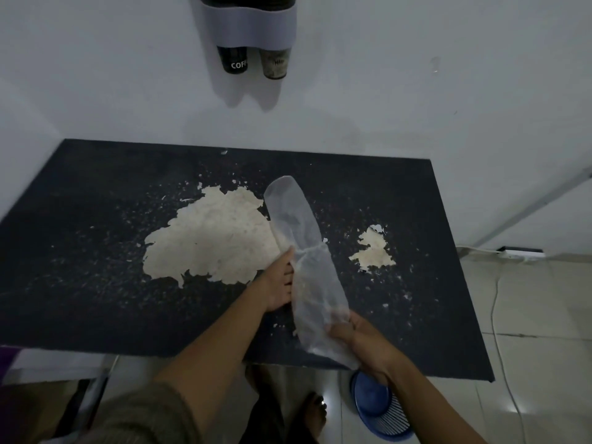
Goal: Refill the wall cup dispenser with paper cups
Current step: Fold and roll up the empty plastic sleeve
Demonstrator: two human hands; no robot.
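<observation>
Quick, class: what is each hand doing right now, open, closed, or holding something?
Left hand: closed on the middle of the clear plastic sleeve.
Right hand: holding the sleeve's near end.

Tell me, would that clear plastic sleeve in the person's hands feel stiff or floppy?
Probably floppy: the plastic sleeve creases where the left hand pinches it. Likely very light, since it looks empty and see-through. Possibly slippery too; the right hand grips its lower end.

Worn black table [96,193]; blue basket [381,411] and white cable [503,347] on floor.
</observation>
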